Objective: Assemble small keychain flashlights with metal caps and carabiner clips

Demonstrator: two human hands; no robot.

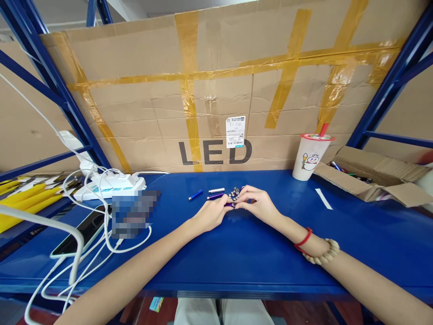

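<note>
Both my hands meet over the middle of the blue table [250, 253]. My left hand [212, 214] is closed around a small purple tube [229, 204]. My right hand [257, 202] pinches something small at the tube's end, just below a little pile of button batteries [234, 193]. Beyond the hands lie a purple tube [214, 197], a silver tube [216, 190] and a blue tube [195, 195]. My right wrist carries a red band and a bead bracelet.
A white power strip [111, 185] with plugs and white cables lies at the left, beside a dark phone [81, 234] and yellow tools [23, 198]. A lidded drink cup [311, 155], a white paper strip [324, 198] and an open cardboard box [368, 180] stand at the right. A taped cardboard wall closes the back.
</note>
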